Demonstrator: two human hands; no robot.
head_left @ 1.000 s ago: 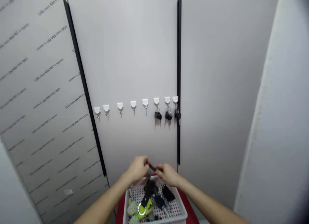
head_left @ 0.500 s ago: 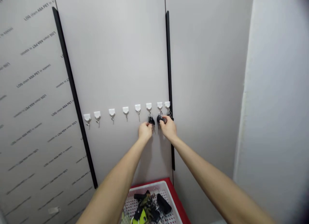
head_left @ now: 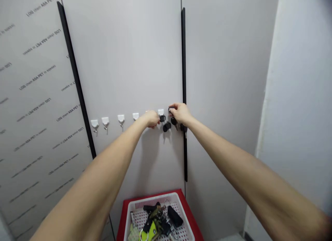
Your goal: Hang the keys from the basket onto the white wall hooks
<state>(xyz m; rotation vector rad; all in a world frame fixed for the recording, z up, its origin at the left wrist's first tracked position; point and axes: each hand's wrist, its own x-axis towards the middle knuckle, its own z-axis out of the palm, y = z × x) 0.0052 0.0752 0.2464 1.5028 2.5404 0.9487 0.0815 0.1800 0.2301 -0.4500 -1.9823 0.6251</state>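
Right hand: thumb and fingers drawn together in a pinch on a small black piece, up at the row of hooks; the hand covers whatever hook is behind it.
Left hand: fingers curled in, nearly closed, their tips at the left edge of a black key head; whether they pinch it or only touch it, I cannot tell.
Keys between the hands: the black key head lies just below a white hook plate, and a black-headed bunch hangs lower, to its right.
Keys under the right hand: a black-headed key hangs just below the fingers, tilted; more dark keys hang by the long black strip, partly hidden by the hand.
Bare hooks: four white-backed hooks run along the pale panel to the left, the fourth partly covered by the left forearm.
Basket: a white perforated basket sits below on a red surface.
Basket contents: a black case on the right, a yellow-green item near the front, and a jumble of keys and rings in the middle.
Left panel: slanted rows of dark print.
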